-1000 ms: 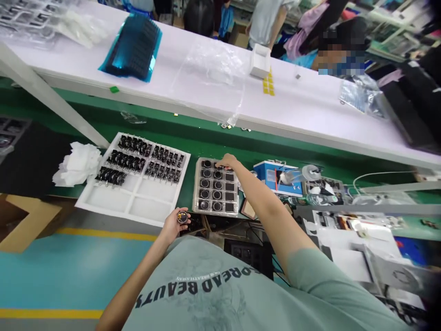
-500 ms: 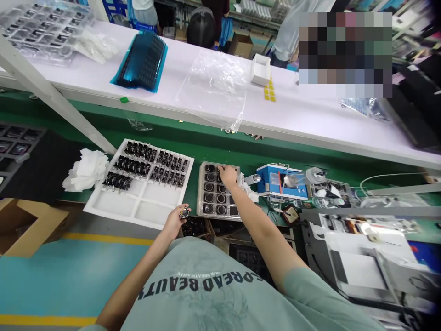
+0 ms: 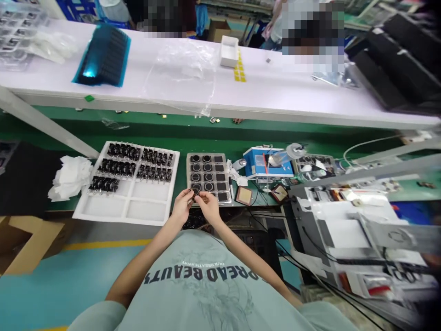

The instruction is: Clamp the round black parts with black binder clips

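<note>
My left hand (image 3: 182, 205) and my right hand (image 3: 208, 207) meet at the front edge of the bench, fingertips pinched together. Between them is a small round black part (image 3: 195, 191) with a thin bright rim, resembling a watch case; fingers cover much of it. Just beyond, a clear plastic tray (image 3: 224, 187) holds round black parts on its left side and dark square pockets on its right. Left of my hands lies a white foam tray (image 3: 144, 205), with rows of black parts with metal pins in its upper compartments.
A blue box-shaped device (image 3: 254, 169), a spray-type bottle (image 3: 239, 163) and crumpled tissue (image 3: 237, 178) stand right of the tray. White paper (image 3: 69, 177) lies at far left, a cardboard box (image 3: 31, 239) below. A raised white shelf (image 3: 275, 87) crosses behind.
My right hand has left the clear tray and come down to my left hand. Both now grip around the round part at the bench edge. The view has turned slightly right.
</note>
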